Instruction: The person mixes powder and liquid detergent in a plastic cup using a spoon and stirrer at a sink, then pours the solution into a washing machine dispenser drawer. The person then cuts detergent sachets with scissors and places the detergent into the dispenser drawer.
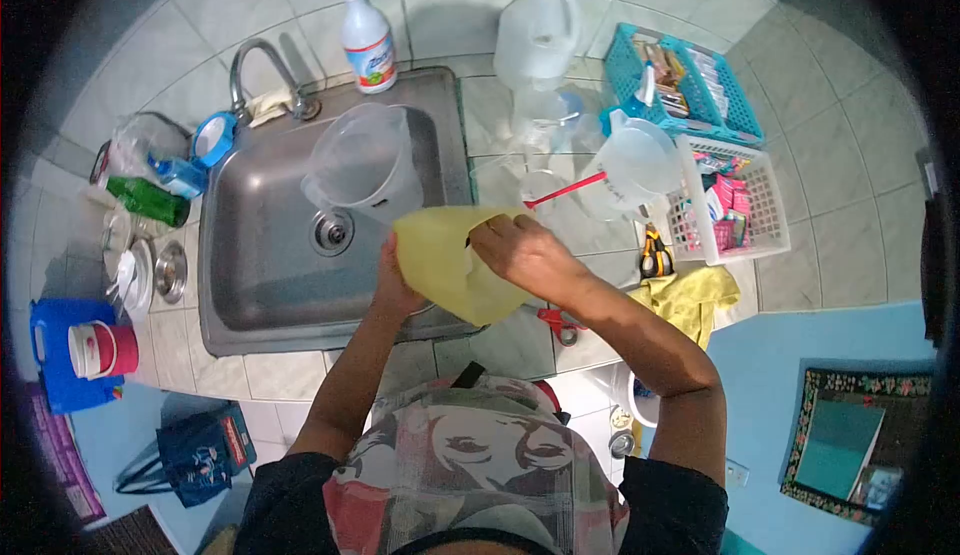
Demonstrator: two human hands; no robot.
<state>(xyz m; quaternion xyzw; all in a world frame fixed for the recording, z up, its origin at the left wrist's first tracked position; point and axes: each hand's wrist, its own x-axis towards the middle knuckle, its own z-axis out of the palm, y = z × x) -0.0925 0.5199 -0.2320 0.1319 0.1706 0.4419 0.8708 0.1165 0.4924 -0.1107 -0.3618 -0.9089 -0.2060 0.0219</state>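
Above the sink's (255, 265) near right part, a yellow container (440, 255) is held up, slightly tilted. Left hand (397, 285): thumb along the near-left side, fingers out of view behind or under, hold closed on the wall. Right hand (535, 257): fingers bent and drawn narrow at the upper right edge, by a small dark mark; whether they pinch the wall or something small, cannot tell.

Yellow stuff looks thin and see-through, probably plastic, though glare and blur leave bag or soft tub open. Judged light, and bendy at the lip; a hard squeeze would likely buckle it. If wet, apt to slip. Best hold: left palm low on the side, right fingers over the edge, light pressure.

Further out: clear jug (372, 167) in the sink, just beyond; bleach bottle (369, 50) behind it. Red scissors (562, 325) on the counter (500, 353), right of the container; yellow cloth (700, 300) farther right, near the right forearm.
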